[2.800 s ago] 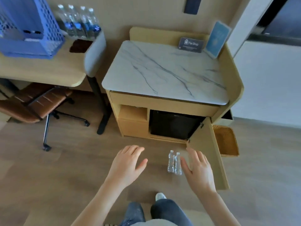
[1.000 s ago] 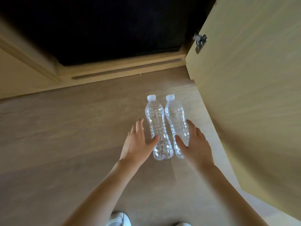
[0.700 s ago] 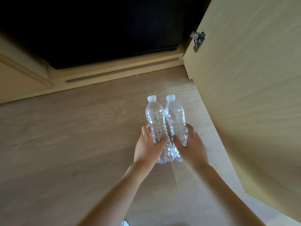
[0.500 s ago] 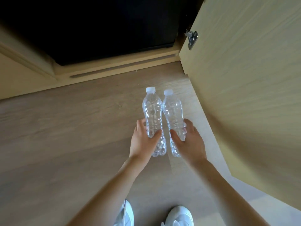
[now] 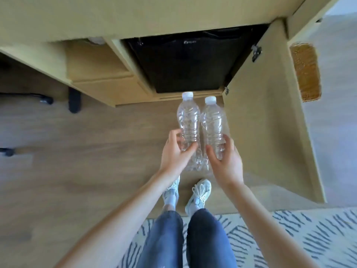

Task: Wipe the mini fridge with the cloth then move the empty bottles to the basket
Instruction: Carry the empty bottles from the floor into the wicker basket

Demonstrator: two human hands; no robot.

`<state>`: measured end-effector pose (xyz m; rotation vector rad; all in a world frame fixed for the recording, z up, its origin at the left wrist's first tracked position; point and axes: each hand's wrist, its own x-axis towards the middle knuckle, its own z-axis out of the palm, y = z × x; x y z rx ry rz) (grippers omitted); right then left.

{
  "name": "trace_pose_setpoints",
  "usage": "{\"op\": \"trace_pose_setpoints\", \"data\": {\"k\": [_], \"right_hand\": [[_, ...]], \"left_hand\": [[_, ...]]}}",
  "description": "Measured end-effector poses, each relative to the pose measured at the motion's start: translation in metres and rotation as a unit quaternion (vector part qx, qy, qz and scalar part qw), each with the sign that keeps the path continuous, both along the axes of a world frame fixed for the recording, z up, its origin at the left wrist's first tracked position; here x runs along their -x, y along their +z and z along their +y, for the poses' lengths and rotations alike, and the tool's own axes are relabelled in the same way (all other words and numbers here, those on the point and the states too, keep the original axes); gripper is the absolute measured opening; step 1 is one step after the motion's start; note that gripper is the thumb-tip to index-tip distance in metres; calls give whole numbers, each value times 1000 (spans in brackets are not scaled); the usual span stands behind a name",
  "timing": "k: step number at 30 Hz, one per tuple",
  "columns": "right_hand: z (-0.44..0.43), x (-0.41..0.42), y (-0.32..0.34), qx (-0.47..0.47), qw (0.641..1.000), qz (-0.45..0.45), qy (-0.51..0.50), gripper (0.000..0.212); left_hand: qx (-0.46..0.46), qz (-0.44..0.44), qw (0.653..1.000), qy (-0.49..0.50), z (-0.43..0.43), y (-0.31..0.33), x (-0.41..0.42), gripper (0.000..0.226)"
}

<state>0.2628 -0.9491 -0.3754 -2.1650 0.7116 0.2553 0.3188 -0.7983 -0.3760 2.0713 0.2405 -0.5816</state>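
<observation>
Now left hand (image 5: pixel 176 153) clamped on left clear bottle (image 5: pixel 188 120), right hand (image 5: pixel 225 161) on right bottle (image 5: pixel 213 122); both upright, touching, before black mini fridge (image 5: pixel 185 62). Fridge logo unreadable.

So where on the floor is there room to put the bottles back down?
Bare floor spreads wide between the cabinet and the rug, left of the left hand. It is crowded on the right: the open door stands close beside the right hand, and the shoes fill the spot below the bottles.
</observation>
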Motion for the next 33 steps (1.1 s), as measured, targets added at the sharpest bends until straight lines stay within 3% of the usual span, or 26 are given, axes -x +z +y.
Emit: {"op": "trace_pose_setpoints", "data": {"k": [6, 12, 21, 33], "right_hand": [[6, 21, 204, 19, 998, -59, 14, 59], [11, 43, 330, 13, 990, -142, 18, 58], [20, 65, 398, 20, 974, -223, -41, 59], [41, 117, 412, 77, 912, -271, -299, 49]], "left_hand": [[37, -53, 998, 13, 11, 208, 28, 61], [77, -132, 988, 30, 19, 336, 53, 58], [139, -235, 962, -22, 23, 408, 69, 51], [215, -186, 922, -263, 7, 428, 51, 45]]}}
